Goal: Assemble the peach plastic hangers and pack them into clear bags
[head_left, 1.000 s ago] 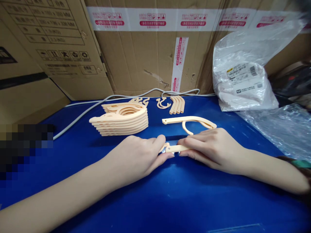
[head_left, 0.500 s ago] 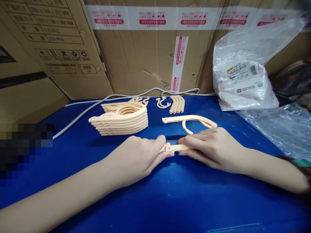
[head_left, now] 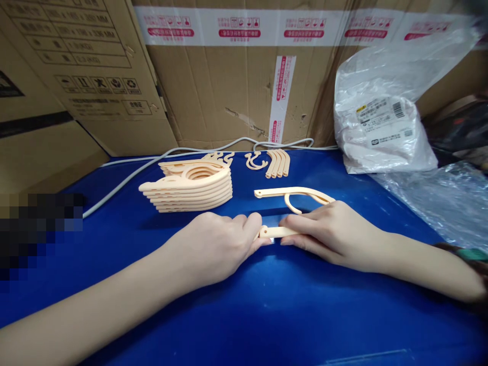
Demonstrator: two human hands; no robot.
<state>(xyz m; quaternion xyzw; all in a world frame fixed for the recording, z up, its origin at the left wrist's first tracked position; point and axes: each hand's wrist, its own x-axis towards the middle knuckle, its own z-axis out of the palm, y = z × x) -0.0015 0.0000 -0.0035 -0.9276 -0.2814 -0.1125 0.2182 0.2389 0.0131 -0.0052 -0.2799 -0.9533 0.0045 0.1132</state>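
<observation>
My right hand (head_left: 324, 234) is closed around a cream plastic hanger arm (head_left: 277, 232), whose left end with a round hole sticks out toward my other hand. Just beyond the right fingers, a second long curved hanger arm (head_left: 293, 191) with a curved strip under it rises and moves with that hand; where the two join is hidden. My left hand (head_left: 224, 244) is closed, thumb and fingers pinching a small cream hanger part (head_left: 257, 234) against the holed end. Most of this small part is covered by the fingers, so its shape cannot be told.
A stack of cream hanger pieces (head_left: 186, 195) stands at back left on the blue table (head_left: 244, 315). Behind lie loose hooks (head_left: 254, 161) and several short curved arms (head_left: 277, 163). A white cable (head_left: 131, 180), cardboard boxes (head_left: 229, 86) and a plastic bag (head_left: 385, 122) border the back.
The long curved hanger arm behind my right hand has tipped down and slightly left. My left fingers now cover more of the small part at the holed end.
</observation>
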